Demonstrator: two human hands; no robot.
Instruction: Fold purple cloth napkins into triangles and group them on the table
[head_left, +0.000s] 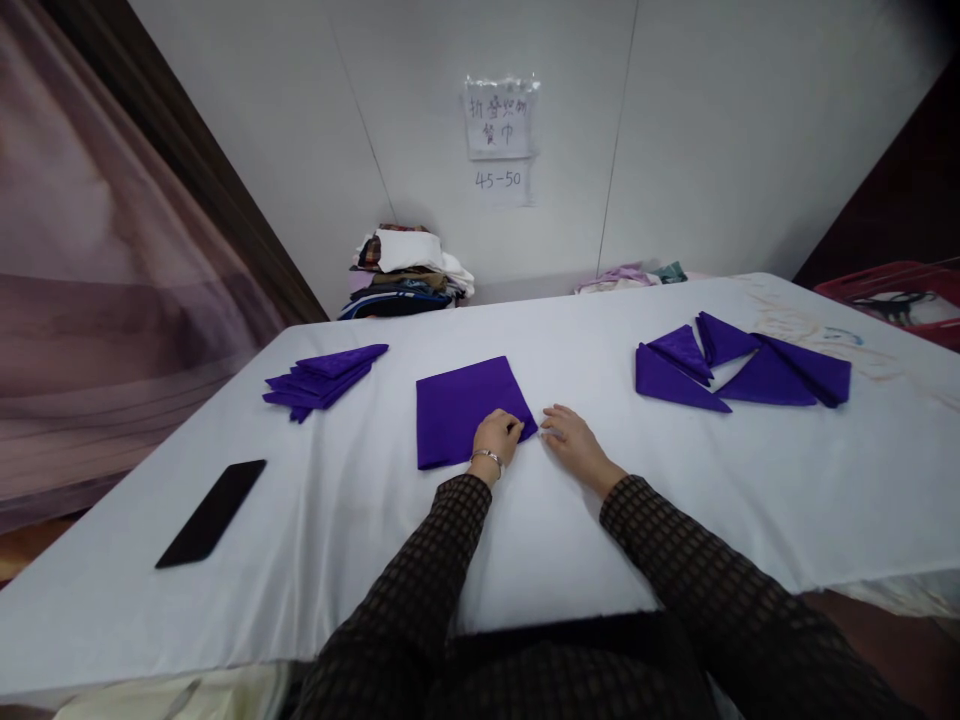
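Resting on a flat purple cloth [459, 410], our left hand [498, 434] has its fingers bent close together near the cloth's right corner. We cannot tell if those fingers pinch the cloth or only press on it. Our right hand [576, 445] is loosely open, with its fingers a bit bent and nothing in it. Its fingertips are just beside that same corner, but we cannot tell if they touch it. The purple cloth lies in the middle of the white tablecloth [555, 560], in front of us. We wear a shiny bracelet [487, 457] on the left wrist and dark checked sleeves [420, 560] on both arms. Over to the left sits a bunch of purple folds [330, 375], and nearer to us lies a flat black slab [212, 513]. Over to the right we see folded purple pieces [772, 375] with pointy ends, close together. Past the table's far edge is a pile of clothes [409, 280], below a paper sign [499, 125] on the pale wall [697, 130].
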